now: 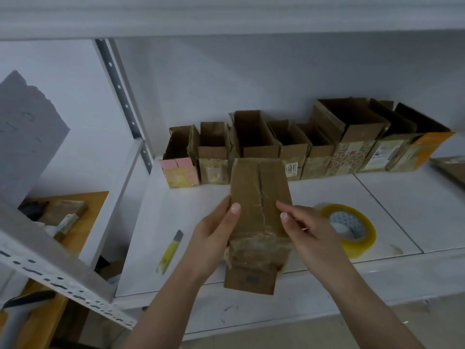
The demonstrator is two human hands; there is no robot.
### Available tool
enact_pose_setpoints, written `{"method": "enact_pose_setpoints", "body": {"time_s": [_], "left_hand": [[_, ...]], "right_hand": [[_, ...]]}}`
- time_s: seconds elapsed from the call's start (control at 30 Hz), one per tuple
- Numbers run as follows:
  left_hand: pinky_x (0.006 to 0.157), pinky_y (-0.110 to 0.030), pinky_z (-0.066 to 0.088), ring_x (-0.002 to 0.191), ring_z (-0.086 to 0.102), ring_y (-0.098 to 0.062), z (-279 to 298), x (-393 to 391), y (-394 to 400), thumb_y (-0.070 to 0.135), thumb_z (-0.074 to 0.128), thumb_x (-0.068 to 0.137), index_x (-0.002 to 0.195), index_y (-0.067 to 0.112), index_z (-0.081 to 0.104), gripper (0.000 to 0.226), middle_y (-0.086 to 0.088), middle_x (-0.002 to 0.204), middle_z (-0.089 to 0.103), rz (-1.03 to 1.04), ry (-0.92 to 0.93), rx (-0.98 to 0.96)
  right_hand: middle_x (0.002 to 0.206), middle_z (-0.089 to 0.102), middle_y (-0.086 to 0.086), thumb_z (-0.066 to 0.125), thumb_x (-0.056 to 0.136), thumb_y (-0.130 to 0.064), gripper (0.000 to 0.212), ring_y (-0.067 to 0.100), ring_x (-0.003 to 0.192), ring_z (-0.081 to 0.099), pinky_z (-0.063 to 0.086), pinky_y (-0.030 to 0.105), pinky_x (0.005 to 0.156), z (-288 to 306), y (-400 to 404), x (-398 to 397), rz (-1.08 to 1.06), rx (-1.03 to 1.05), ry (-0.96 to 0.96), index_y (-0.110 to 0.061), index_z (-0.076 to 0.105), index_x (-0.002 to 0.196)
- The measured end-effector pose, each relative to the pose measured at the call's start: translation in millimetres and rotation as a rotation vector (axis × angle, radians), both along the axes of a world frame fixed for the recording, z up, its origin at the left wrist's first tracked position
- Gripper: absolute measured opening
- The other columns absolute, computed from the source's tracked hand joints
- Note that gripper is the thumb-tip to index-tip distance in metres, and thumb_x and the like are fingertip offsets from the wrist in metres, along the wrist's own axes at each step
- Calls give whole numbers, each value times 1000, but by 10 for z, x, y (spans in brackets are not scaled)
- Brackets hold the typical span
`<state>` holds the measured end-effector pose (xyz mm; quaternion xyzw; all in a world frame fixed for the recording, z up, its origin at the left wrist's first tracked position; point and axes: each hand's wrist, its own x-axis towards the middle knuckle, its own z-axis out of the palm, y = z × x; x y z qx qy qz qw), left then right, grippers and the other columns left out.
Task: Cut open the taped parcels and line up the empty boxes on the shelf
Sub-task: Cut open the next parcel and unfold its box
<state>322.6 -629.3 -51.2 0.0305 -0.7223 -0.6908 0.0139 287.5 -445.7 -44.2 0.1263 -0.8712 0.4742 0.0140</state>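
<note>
Parcel (pixel 260 222) gripped at its edge by left hand (pixel 214 235), right hand (pixel 309 227) pinching toward the slit seam, loose-fingered, apparently holding nothing — flaps likely need prying apart next, knife (pixel 169 250) lying idle beside.

Tape roll (pixel 352 229) (yellowish) beside wooden table (pixel 83 222).

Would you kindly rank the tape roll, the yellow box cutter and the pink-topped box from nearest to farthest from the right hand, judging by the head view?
From the right hand:
1. Tape roll, just right.
2. Yellow box cutter, left, beyond the parcel.
3. Pink-topped box, far left of the row.
</note>
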Motion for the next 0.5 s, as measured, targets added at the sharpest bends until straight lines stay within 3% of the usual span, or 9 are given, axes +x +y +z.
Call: {"method": "enact_pose_setpoints", "body": {"time_s": [0.07,0.13,0.23,0.33,0.4,0.5], "left_hand": [[81,-13,52,100,63,9,-119,-35,-9,61,55,77,140,33,47,70,26,109,67,-12,-59,-32],[87,-17,52,110,60,6,-238,-32,12,63,66,75,151,27,33,90,23,123,63,-29,-80,-47],[85,-12,49,111,55,15,-385,-11,54,42,74,77,141,38,35,75,42,116,58,-51,26,-90],[93,-20,51,120,57,0,-528,6,90,29,77,76,147,30,37,81,18,133,59,-39,110,-133],[95,-23,51,121,58,-7,-602,19,104,26,77,77,141,29,49,70,3,137,58,-4,181,-138],[96,-28,53,125,56,-13,-701,21,141,29,75,78,131,41,59,56,-1,136,59,84,244,-192]], "right_hand": [[117,64,-3,55,97,-32,33,9,106,57,38,9,81,-163,-7,-28,-18,-4,-16,-26,63,129],[122,61,-5,57,94,-38,38,3,106,57,40,6,81,-287,29,-34,-5,-40,-64,-28,61,131],[131,56,-13,59,83,-50,55,-2,114,56,45,5,83,-414,129,-5,60,-132,-86,-34,54,135],[138,52,-16,63,78,-69,68,-3,122,53,50,13,89,-522,209,7,128,-173,-34,-40,48,138],[144,50,-14,62,72,-77,79,1,127,50,51,25,98,-604,247,-4,134,-115,27,-42,45,142],[144,53,-4,52,80,-77,74,16,121,58,55,39,94,-688,240,-9,76,26,161,-40,44,144]]}}
